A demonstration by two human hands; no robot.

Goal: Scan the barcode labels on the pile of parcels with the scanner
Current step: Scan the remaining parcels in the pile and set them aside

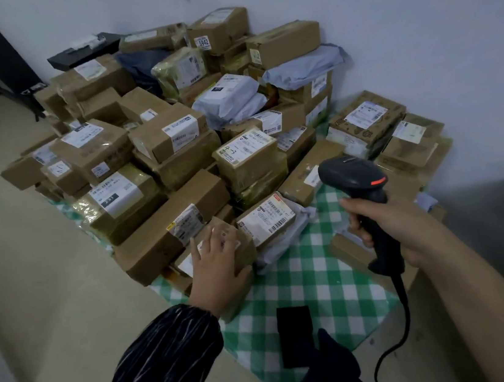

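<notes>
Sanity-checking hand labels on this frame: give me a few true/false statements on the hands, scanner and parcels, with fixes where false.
1. The right hand grips the scanner by its handle. True.
2. The left hand lifts a parcel into the air. False: it rests on a small cardboard box at the pile's near edge.
3. The parcels lie on a green-and-white checked cloth. True.
4. The scanner is cordless. False: a black cable runs from its handle.
</notes>
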